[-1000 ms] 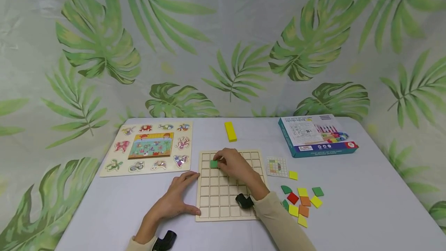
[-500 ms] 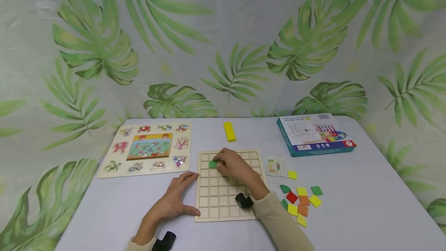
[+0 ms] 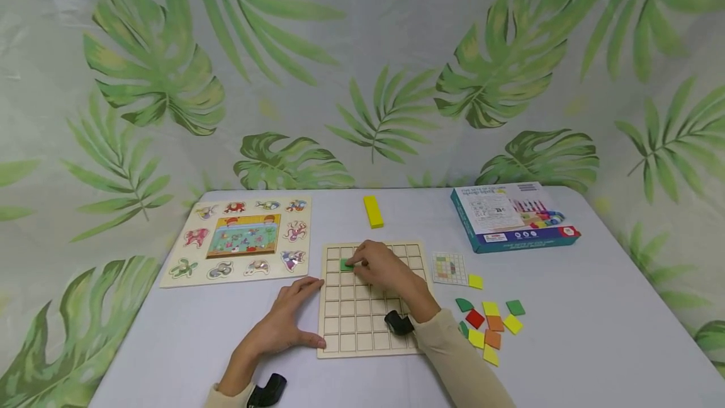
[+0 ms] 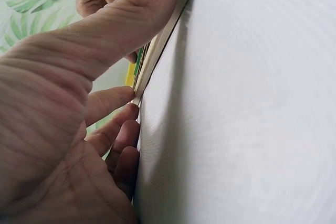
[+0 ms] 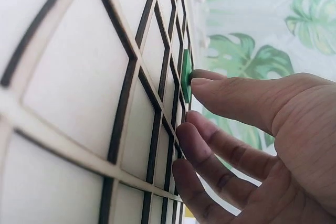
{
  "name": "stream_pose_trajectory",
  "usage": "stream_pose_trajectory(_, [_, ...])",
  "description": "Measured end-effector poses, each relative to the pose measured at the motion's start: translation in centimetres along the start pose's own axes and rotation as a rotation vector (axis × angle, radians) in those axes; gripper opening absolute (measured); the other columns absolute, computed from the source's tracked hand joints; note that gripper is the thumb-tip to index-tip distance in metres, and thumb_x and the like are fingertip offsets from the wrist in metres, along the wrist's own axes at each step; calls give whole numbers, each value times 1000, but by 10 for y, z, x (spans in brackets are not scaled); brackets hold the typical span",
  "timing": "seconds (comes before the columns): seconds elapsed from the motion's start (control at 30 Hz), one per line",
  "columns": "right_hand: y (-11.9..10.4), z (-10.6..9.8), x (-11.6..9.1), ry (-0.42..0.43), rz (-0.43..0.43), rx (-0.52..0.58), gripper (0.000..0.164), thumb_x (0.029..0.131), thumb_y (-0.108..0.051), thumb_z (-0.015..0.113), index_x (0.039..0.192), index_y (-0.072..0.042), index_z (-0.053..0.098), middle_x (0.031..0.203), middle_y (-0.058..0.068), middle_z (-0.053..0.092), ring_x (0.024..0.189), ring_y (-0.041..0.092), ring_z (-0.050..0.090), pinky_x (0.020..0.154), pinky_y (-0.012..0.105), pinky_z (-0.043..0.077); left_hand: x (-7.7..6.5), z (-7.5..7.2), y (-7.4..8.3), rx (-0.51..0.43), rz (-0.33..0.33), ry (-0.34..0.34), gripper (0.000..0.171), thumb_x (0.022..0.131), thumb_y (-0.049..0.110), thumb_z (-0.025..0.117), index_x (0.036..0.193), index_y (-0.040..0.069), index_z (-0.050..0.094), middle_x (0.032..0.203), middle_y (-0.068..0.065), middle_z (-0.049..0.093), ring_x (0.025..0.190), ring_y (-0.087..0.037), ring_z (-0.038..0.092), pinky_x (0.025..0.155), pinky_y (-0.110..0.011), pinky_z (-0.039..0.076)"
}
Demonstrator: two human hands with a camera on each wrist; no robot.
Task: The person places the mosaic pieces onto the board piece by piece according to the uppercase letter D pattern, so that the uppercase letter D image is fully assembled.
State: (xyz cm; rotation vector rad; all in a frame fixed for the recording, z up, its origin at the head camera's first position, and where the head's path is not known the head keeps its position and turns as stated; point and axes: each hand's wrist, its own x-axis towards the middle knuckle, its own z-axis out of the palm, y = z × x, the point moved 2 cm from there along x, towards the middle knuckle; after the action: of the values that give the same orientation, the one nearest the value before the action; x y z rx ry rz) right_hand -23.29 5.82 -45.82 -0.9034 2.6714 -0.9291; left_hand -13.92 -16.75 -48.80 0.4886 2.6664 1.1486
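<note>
My right hand (image 3: 386, 269) reaches over a square wooden grid board (image 3: 362, 343), its index finger and thumb tips touching a green square tile (image 3: 343, 265) in the upper left of the grid. In the right wrist view, the thumb and index tips meet the outer face of the green tile (image 5: 186, 77), which stands a little proud of the grid lines. The other fingers spread loosely close to the board. My left hand (image 3: 281, 326) lies along the board's left edge, thumb at the lower corner and fingertips higher up; the left wrist view shows these fingertips against the wooden edge (image 4: 152, 59).
Right of the board lie a small pattern card (image 3: 450, 269) with a yellow tile (image 3: 475, 281), and several loose tiles, one of them red (image 3: 475, 318). A yellow block (image 3: 373, 211) and a game box (image 3: 514, 218) are behind; an animal puzzle (image 3: 238, 272) lies left.
The right index fingertip has shifted slightly onto the green tile, covering more of it. My left hand stays at the board's edge.
</note>
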Motion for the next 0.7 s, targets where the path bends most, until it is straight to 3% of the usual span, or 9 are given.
stream_pose_trajectory(0.2, [0, -1, -1, -16, 19, 50, 27, 95, -4, 61, 120, -4, 73, 118, 13, 65, 74, 13, 52, 65, 25, 43, 1, 1, 1, 22, -14, 2, 114, 58, 44, 95, 153, 12, 41, 157, -7, 36, 133, -31, 34, 110, -59, 31])
stream_pose_trajectory(0.47, [-7, -15, -11, -74, -33, -11, 40, 97, -11, 65, 136, -2, 60, 129, 15, 64, 107, 29, 64, 88, 42, 53, 2, 0, 3, 72, -10, -6, 119, 57, 46, 95, 155, 12, 37, 157, -7, 34, 129, -30, 34, 109, -59, 29])
stream_pose_trajectory(0.7, [3, -36, -45, -54, -49, 10, 36, 99, -16, 63, 132, 0, 62, 129, 16, 65, 105, 29, 66, 88, 43, 54, 4, 0, 0, 47, -1, -25, 119, 57, 45, 95, 156, 13, 37, 156, -7, 34, 128, -30, 33, 109, -59, 29])
